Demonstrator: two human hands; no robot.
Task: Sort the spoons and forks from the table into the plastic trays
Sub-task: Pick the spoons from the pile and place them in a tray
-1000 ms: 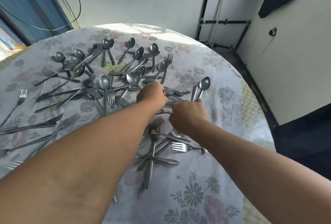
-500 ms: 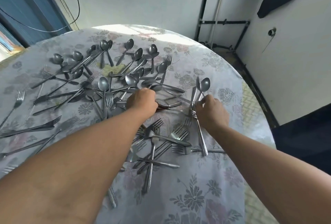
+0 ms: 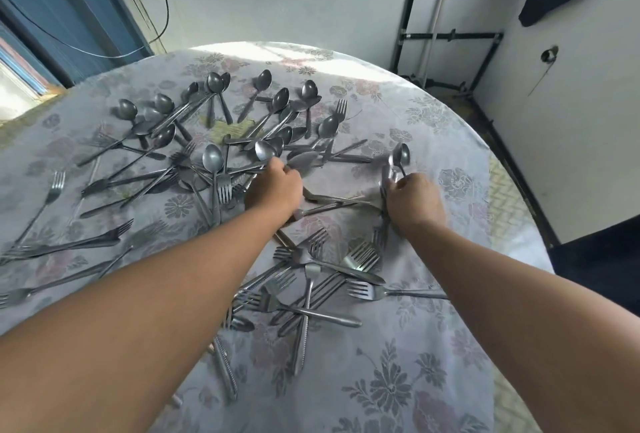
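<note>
Many grey metal spoons [image 3: 280,100] lie heaped on the far half of the round table [image 3: 433,346]. A tangle of forks [image 3: 311,280] lies on the near half, between my forearms. My left hand [image 3: 273,190] rests at the near edge of the spoon heap with its fingers curled down over spoon handles; some handles stick out to the right from under the palm. My right hand [image 3: 412,200] is closed on a small bundle of cutlery, with a spoon bowl [image 3: 401,155] rising above the fingers and fork tines showing below the wrist. No plastic tray is in view.
A pale flowered cloth covers the table. Single forks [image 3: 52,190] lie scattered near its left edge. Behind it is a white wall with a blue door frame [image 3: 69,17] on the left. The table's right edge drops to the floor beside a metal rack [image 3: 450,37].
My right hand has moved right, away from the middle, taking cutlery with it, and now holds a spoon upright. My left hand has shifted slightly left along the spoon heap.
</note>
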